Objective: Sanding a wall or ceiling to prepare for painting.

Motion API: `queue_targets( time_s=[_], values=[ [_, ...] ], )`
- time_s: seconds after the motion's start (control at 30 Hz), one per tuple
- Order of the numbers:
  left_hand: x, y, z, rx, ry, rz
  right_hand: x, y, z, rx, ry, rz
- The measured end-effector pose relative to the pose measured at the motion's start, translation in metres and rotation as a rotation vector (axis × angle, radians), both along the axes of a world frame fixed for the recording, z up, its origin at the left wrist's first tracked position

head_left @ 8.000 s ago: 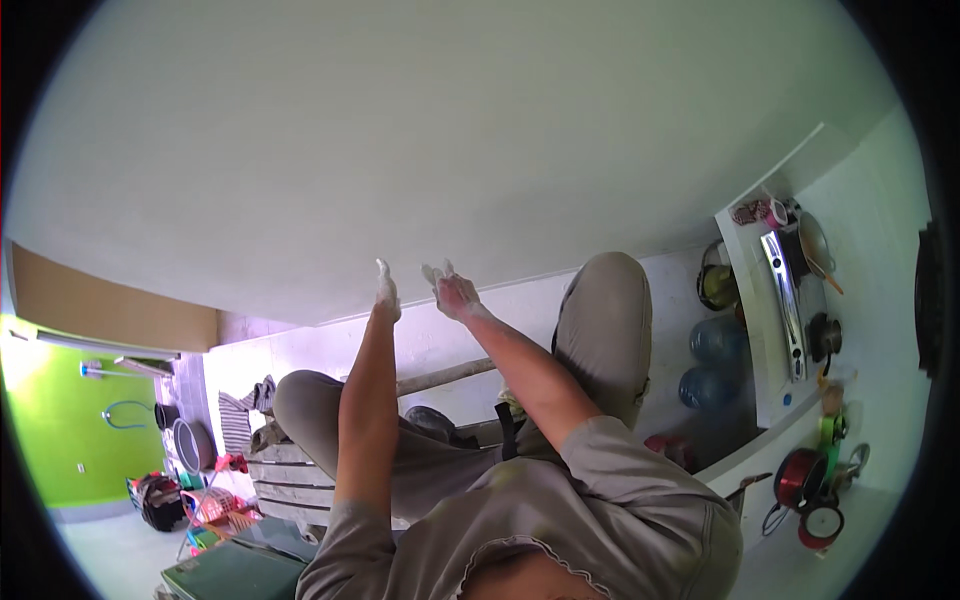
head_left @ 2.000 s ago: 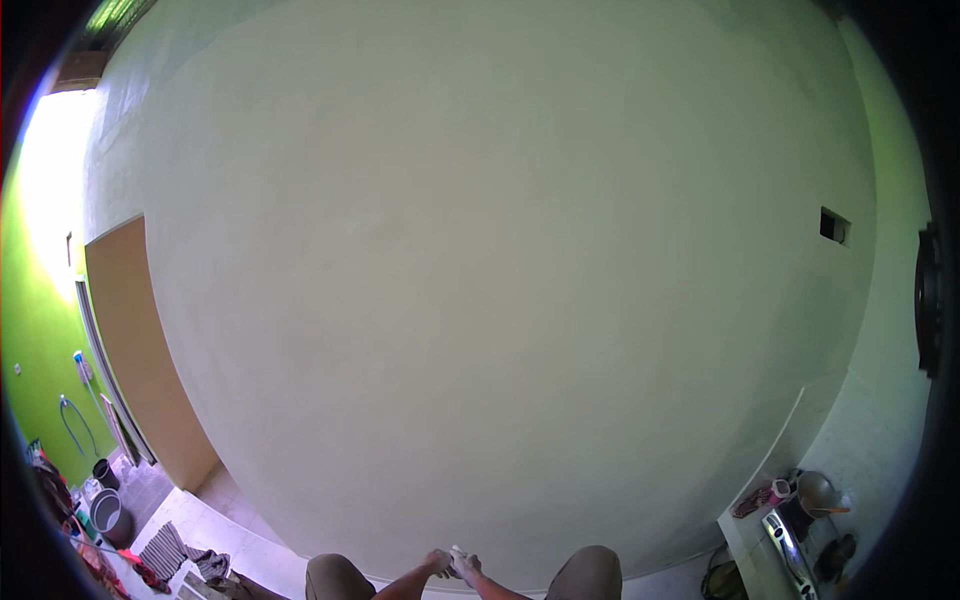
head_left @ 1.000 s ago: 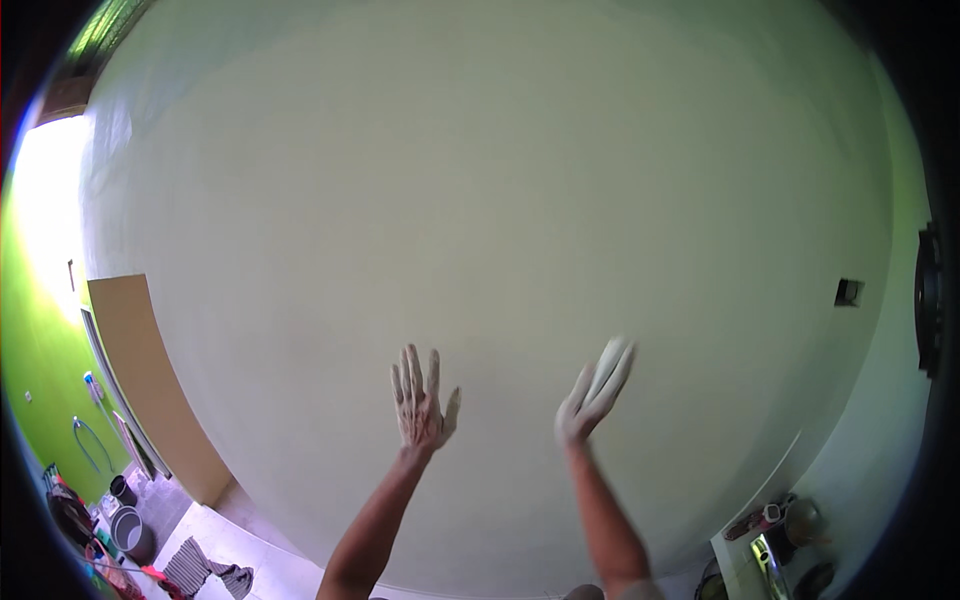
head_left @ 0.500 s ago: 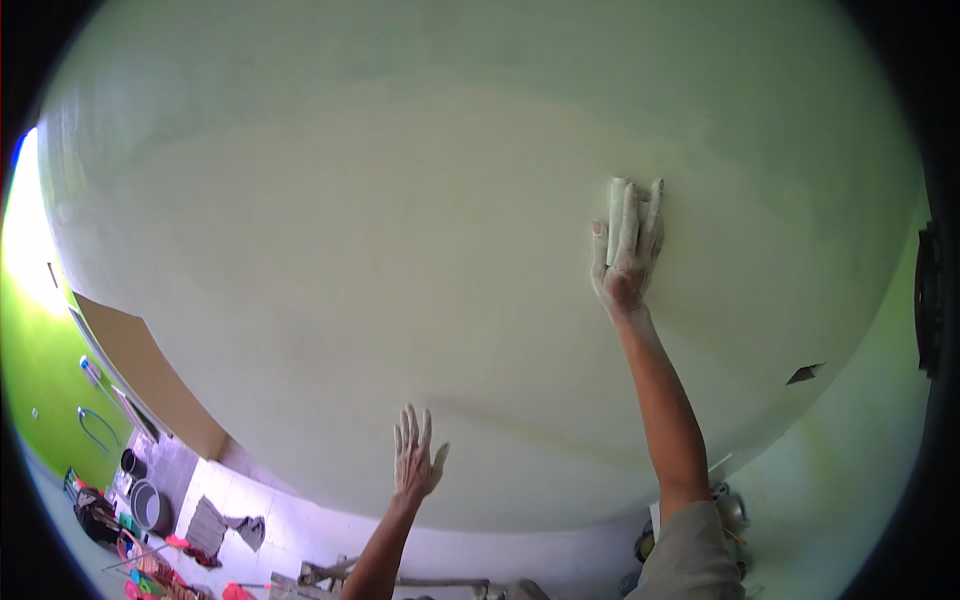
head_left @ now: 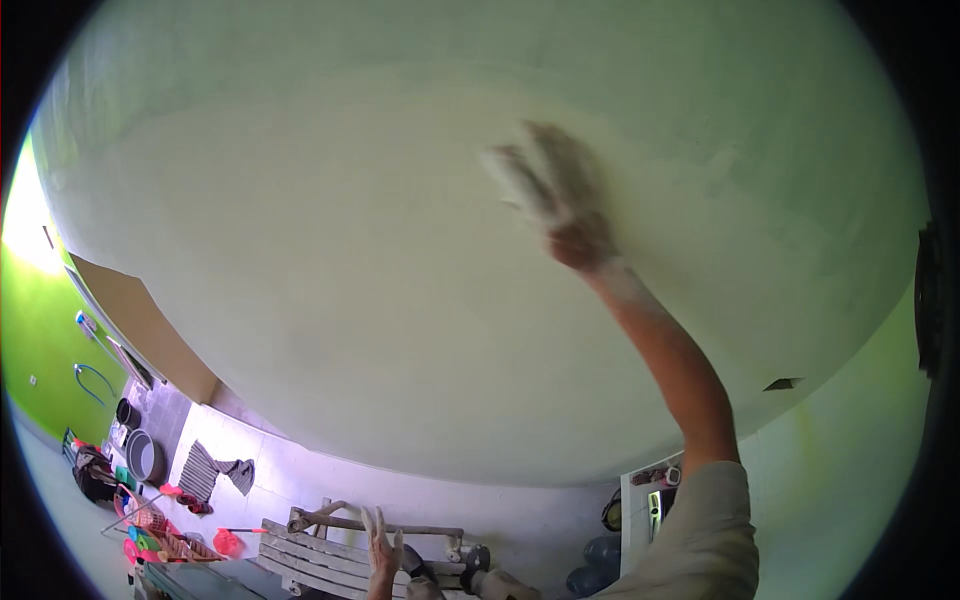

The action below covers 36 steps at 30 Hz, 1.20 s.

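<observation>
Head view: wall point(head_left: 350, 280) directly behind right hand point(head_left: 576, 208), grip blurred, cannot tell; left hand point(head_left: 383, 552) wide, before slatted bench point(head_left: 325, 556).

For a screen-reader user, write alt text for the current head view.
A person's whitened right hand, blurred, is raised before a broad pale wall; whether it holds anything is unclear. The left hand shows low, fingers up, before a slatted wooden bench. At left, a striped cloth lies near a grey tub.

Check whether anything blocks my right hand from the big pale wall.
Nothing visible stands between the right hand and the wall, though the hand is too blurred to show what its palm covers.
</observation>
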<state>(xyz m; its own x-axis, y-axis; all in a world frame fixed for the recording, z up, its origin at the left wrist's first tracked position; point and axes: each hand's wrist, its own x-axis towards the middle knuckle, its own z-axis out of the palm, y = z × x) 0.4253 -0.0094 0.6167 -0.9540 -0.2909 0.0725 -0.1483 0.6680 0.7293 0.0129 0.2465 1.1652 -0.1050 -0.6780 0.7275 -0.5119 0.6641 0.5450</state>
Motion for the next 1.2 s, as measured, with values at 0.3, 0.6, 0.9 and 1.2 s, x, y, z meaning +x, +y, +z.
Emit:
queue_targets(
  time_s=[0.3,0.6,0.9,1.2],
  values=[
    [0.031,-0.039,-0.013,-0.006,0.065,0.129,0.003,0.006,0.002,-0.108,0.02,-0.083],
    [0.047,-0.005,0.026,0.051,0.048,0.168,0.0,0.09,0.011,-0.426,0.24,-0.068],
    [-0.047,0.046,0.077,0.223,0.11,0.099,-0.007,-0.065,-0.038,-0.029,-0.094,0.132],
    [-0.211,0.072,0.22,0.146,0.503,-0.05,-0.013,0.032,-0.015,-0.629,0.223,-0.028]
  ],
)
